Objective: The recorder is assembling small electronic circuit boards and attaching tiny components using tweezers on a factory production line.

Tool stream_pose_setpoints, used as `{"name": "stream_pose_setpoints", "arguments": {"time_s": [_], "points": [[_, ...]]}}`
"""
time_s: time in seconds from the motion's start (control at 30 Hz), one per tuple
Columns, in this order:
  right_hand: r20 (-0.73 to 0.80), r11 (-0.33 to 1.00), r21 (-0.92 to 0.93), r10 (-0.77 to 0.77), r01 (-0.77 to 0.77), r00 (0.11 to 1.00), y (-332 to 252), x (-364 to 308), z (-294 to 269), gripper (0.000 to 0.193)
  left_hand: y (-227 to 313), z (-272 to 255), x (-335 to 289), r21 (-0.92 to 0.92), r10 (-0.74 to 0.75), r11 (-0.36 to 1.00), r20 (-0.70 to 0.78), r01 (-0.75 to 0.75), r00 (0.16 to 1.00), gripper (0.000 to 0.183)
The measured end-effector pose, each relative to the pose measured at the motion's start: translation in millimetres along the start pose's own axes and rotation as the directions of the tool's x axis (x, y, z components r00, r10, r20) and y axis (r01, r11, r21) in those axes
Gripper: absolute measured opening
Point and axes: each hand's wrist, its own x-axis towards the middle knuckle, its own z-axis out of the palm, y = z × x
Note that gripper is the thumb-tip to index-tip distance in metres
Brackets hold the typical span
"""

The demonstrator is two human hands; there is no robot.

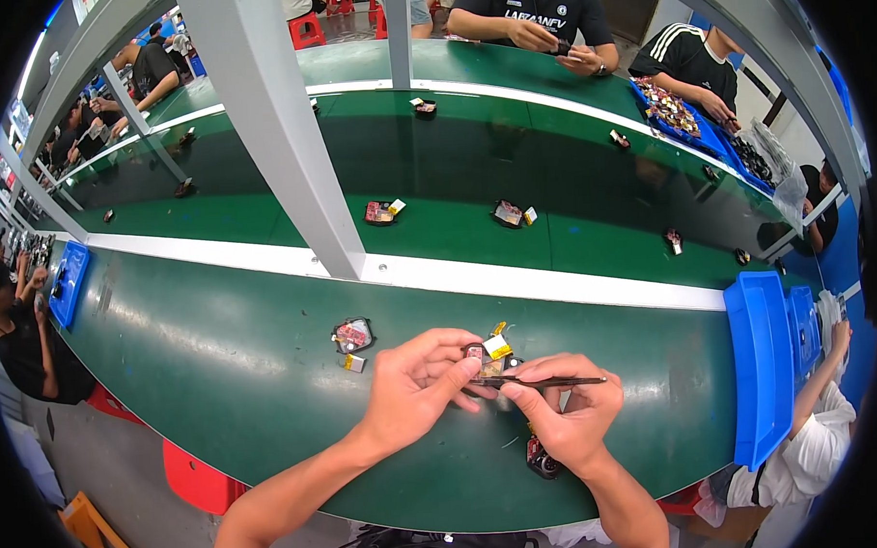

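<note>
Over the green worktable, my left hand [409,386] is closed on a small dark electronic housing with a reddish circuit board [475,353]. My right hand [577,414] pinches dark, slender tweezers [570,380], their tips at the housing's near edge. Beside the housing is a white and yellow battery cell [498,347]; whether it is attached is hard to make out. Another opened housing [353,333] lies left of my hands, with a battery cell [354,363] just below it. A dark round-faced unit [542,459] rests under my right wrist, partly covered by it.
A white rail [555,287] and grey post [279,135] separate my table from a dark green conveyor belt [454,157] carrying several housings. Blue bins [759,369] stand at the right, a blue tray [69,284] at far left. Co-workers sit across the belt and on both sides.
</note>
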Motion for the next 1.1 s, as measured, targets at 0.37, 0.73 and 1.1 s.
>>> {"name": "stream_pose_setpoints", "arguments": {"time_s": [0.37,0.73,1.1], "points": [[0.064,0.987,-0.082,-0.132,0.137,0.989,1.7,-0.3,-9.3,0.016,-5.1,8.0,1.6,-0.025,-0.003,1.000,-0.012,0.003,1.000,0.030],[0.228,0.754,-0.372,-0.491,0.541,0.841,6.2,-4.4,-25.7,0.026,-14.5,23.0,9.8,0.024,0.016,1.000,-0.026,-0.016,1.000,0.027],[0.044,0.912,-0.203,-0.355,0.357,0.934,9.8,11.8,-43.8,0.019,2.9,26.2,67.7,0.196,-0.056,0.974,-0.263,0.110,0.963,0.017]]}}
